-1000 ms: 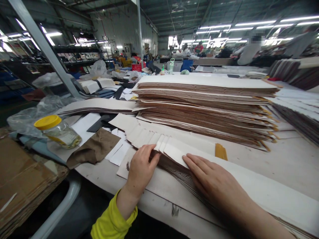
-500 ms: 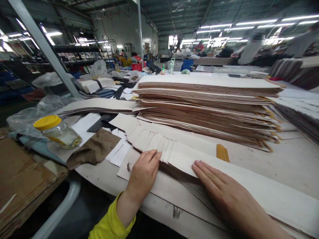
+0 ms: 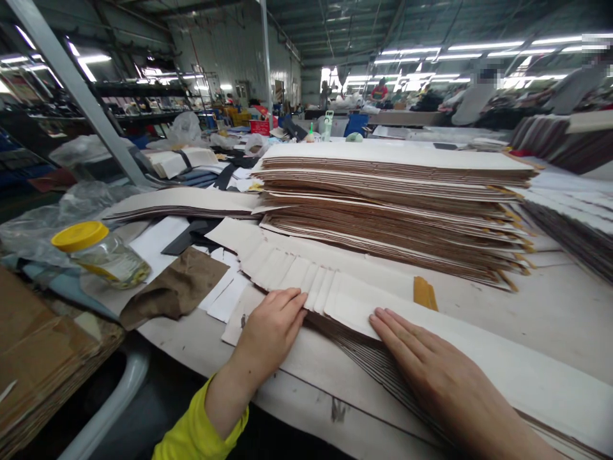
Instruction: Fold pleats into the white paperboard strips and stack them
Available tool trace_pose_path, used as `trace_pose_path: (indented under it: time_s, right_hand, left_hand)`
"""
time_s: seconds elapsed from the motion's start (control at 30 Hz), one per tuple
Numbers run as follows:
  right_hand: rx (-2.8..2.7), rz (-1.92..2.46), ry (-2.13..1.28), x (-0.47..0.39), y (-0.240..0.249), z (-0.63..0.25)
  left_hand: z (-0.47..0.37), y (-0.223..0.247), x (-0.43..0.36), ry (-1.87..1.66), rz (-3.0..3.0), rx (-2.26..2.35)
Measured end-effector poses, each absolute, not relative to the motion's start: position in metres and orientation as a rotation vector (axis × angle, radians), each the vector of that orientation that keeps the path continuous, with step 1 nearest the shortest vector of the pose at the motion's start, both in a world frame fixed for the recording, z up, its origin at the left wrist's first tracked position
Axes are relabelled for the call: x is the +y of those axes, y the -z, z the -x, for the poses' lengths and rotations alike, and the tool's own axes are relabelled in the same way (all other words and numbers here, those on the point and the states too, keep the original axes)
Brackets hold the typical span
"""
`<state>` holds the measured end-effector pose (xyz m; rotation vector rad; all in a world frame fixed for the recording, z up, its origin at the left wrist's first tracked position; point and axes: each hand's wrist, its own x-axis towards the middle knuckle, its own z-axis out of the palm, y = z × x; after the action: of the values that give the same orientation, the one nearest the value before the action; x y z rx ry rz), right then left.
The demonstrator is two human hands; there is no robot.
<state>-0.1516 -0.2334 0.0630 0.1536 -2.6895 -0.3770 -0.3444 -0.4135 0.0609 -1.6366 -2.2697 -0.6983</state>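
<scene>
Sheets (image 3: pixel 352 300) lie fanned on the counter (image 3: pixel 536 319); the left hand (image 3: pixel 275 326) curls at their near edge, its grip's closure impossible to tell; the right hand (image 3: pixel 431 361) stretches flat over them, grip unclosed.

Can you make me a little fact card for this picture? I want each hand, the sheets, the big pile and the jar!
Left hand: fingers at the near edge of the fanned sheets
Right hand: fingers straight, resting on the same sheets; thumb hidden
Fanned sheets: white on top, brownish edges, ends stepped like stairs
Big pile: behind the fanned sheets, white top, brown layers
Jar: see-through, yellow lid on
Next to jar: crumpled brown piece
Left sleeve: bright yellow
</scene>
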Motion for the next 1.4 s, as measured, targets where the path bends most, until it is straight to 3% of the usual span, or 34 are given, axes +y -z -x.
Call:
trace_pose_path:
  time_s: [0.33,0.6,1.13,1.4]
  right_hand:
    - [-2.731,-0.106,0.248,-0.229,-0.069,0.155]
    - [-2.698,-0.019,0.204,-0.234,-0.071,0.162]
    - [-2.758,-0.24,0.365,-0.226,-0.069,0.149]
    - [-2.697,-0.24,0.435,-0.239,-0.067,0.166]
  left_hand:
    - [0.375,-0.075,-0.414,0.623,1.965,-2.189]
    - [0.379,-0.074,-0.414,0.341,1.998,-1.935]
    - [0.373,-0.063,-0.415,0.602,1.89,-2.02]
    - [0.373,-0.057,-0.423,0.972,1.758,-2.213]
